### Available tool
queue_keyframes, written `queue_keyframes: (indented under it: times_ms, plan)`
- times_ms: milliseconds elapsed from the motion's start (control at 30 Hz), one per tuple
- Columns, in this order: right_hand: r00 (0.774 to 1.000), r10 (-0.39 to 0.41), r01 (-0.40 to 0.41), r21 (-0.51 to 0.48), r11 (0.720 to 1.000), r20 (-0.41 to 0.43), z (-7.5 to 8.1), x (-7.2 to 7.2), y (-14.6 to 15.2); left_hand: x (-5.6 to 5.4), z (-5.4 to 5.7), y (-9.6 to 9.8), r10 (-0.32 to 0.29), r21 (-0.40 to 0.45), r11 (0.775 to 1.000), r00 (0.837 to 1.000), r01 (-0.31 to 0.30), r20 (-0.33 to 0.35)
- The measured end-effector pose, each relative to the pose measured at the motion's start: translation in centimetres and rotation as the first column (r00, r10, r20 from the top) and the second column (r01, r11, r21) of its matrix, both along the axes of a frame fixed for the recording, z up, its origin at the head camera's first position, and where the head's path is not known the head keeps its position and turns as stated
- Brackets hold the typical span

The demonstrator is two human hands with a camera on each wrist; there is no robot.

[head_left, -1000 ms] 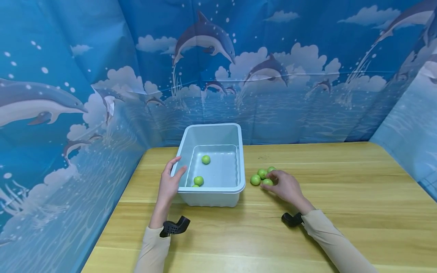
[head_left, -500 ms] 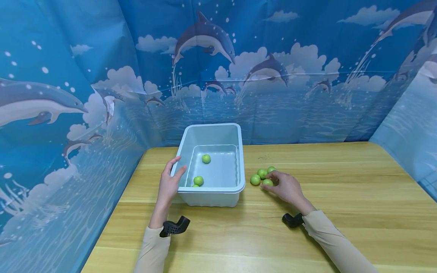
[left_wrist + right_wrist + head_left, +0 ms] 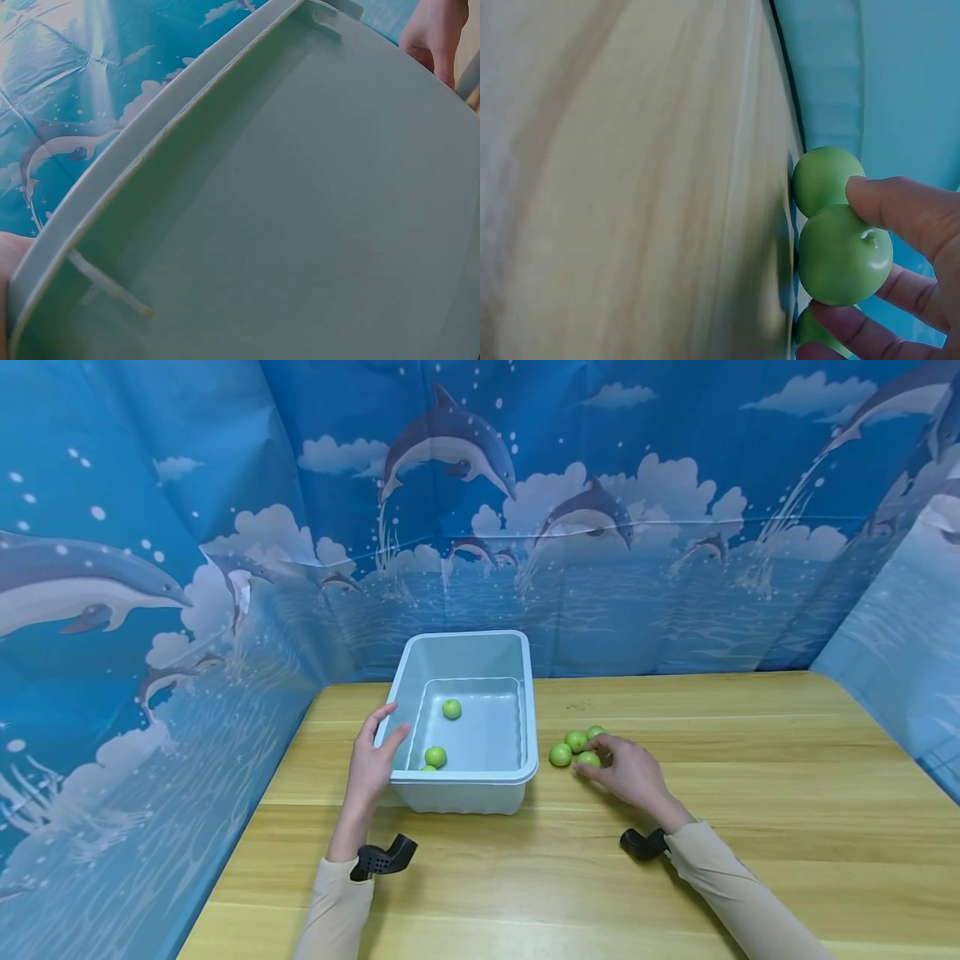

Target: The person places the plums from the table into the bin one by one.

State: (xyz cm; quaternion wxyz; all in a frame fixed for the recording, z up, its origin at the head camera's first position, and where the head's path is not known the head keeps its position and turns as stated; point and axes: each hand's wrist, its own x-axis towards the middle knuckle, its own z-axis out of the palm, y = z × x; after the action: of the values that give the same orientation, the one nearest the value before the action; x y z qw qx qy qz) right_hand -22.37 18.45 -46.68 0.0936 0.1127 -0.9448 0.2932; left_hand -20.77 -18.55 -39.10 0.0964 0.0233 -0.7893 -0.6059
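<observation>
In the head view a pale blue-grey plastic bin (image 3: 459,794) stands on the table. My left hand (image 3: 371,763) grips its left rim, thumb over the inside. Two small green apples (image 3: 452,709) show inside, plus the top of a third at the near wall. To the right of the bin, my right hand (image 3: 628,770) pinches a small green apple (image 3: 844,255) with a short stem. In the right wrist view this apple seems at table level, with others close by. Several more green apples (image 3: 560,755) sit beside that hand.
The wooden table (image 3: 480,893) stretches past both forearms, its far edge near a blue dolphin-print curtain (image 3: 480,568). The bin's right wall (image 3: 533,718) stands between its inside and the loose apples. A black camera is strapped on each wrist.
</observation>
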Motion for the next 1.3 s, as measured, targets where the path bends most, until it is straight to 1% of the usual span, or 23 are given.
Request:
queue_keyframes:
  times_ms: [67, 333, 567, 700, 1100, 1300]
  plan:
    - [1.000, -0.003, 0.003, 0.001, 1.000, -0.003, 0.1, 0.0, 0.0, 0.0, -0.1, 0.0, -0.001, -0.001, 1.000, 1.000, 0.001, -0.004]
    - [1.000, -0.004, 0.004, -0.005, 1.000, -0.014, 0.3, 0.2, -0.1, 0.1, 0.1, -0.1, -0.009, 0.002, 1.000, 1.000, 0.008, 0.029]
    - [1.000, -0.014, 0.014, -0.009, 1.000, -0.016, 0.5, 0.3, -0.1, -0.1, 0.0, -0.1, -0.006, 0.023, 1.000, 1.000, 0.006, 0.015]
    - [1.000, -0.013, 0.013, -0.020, 1.000, -0.019, 0.8, 0.4, -0.1, -0.1, 0.0, -0.2, -0.007, 0.026, 1.000, 1.000, 0.007, 0.010]
    - [0.998, -0.024, 0.020, -0.053, 0.998, -0.065, 1.1, 0.6, -0.1, 0.0, 0.0, -0.2, -0.008, 0.016, 1.000, 1.000, 0.008, 0.012]
    - [0.993, -0.027, 0.017, -0.085, 0.996, -0.113, 1.3, 0.7, -0.3, 0.1, 0.1, -0.2, -0.012, 0.015, 1.000, 1.000, 0.012, 0.013]
